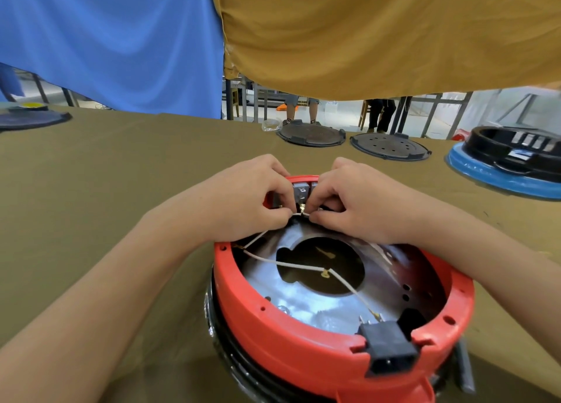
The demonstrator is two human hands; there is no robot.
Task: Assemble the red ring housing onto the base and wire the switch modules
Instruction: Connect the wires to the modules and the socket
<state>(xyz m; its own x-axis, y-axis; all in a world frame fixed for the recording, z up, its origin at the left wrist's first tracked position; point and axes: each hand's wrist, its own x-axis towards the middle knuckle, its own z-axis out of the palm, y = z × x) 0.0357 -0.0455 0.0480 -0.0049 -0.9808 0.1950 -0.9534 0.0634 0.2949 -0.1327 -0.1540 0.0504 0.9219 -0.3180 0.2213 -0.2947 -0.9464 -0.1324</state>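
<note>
While my left hand (258, 196) and right hand (349, 202) pinch the thin, limp white wire (285, 263) at its stiff brass end, I steady the switch (301, 191); the red ring (303, 342) feels rigid.

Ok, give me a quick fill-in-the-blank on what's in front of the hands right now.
1. Both hands pinch a ____ wire at the grey switch module.
2. The ring housing is ____ in colour.
3. The black power socket sits on the housing's ____ edge.

Missing words: white; red; near
</note>
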